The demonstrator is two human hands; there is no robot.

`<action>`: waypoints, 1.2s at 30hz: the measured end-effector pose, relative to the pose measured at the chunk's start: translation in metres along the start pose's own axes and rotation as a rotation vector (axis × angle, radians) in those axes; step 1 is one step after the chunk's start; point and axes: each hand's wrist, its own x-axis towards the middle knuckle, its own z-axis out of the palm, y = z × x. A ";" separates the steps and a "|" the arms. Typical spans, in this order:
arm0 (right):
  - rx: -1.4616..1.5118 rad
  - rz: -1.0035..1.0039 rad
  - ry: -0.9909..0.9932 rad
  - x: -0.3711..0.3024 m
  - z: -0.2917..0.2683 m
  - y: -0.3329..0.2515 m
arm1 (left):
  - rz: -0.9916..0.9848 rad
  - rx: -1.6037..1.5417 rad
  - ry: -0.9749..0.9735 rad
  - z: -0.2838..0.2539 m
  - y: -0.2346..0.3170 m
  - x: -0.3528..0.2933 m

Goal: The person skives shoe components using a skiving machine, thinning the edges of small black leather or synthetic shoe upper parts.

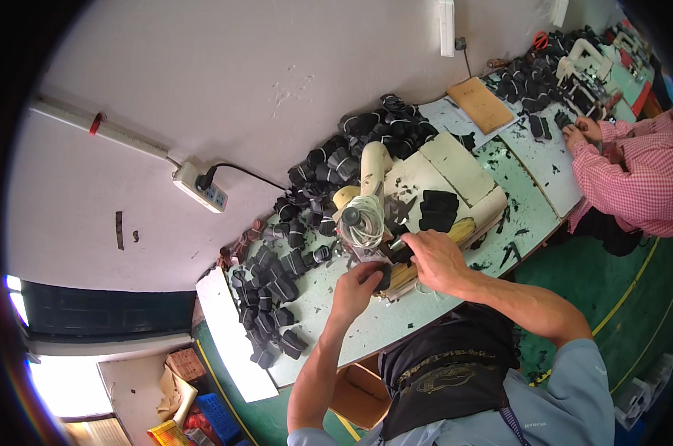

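My left hand (357,291) pinches a small black piece (383,277) at the front of a cream-coloured bench machine (455,175). Close beside it, the fingers of my right hand (437,260) are curled near a shiny metal part (397,244) and more black material. Whether they grip the metal part or a black piece, I cannot tell. Just beyond both hands, a coil of white cord or bands (364,232) hangs around the machine's knob. Folded black pieces (438,210) rest on the machine's flat top.
Many banded black bundles (266,301) cover the table's left and back, along the wall. A power strip (200,188) is fixed there. At the right, a brown notebook (481,106) lies near a co-worker in a pink checked shirt (637,167). An open cardboard box (359,394) stands below the table edge.
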 end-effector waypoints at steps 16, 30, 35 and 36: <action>0.023 -0.061 0.070 -0.005 0.002 0.007 | -0.044 0.110 0.054 0.010 -0.005 0.001; 0.255 -0.069 -0.021 -0.005 -0.001 0.023 | -0.226 0.142 0.038 -0.005 0.000 0.005; 0.149 -0.071 0.012 0.003 0.007 0.007 | -0.111 0.269 0.045 0.012 0.006 0.016; 0.032 -0.073 -0.027 0.004 0.006 0.005 | -0.119 0.110 0.012 0.009 0.005 0.011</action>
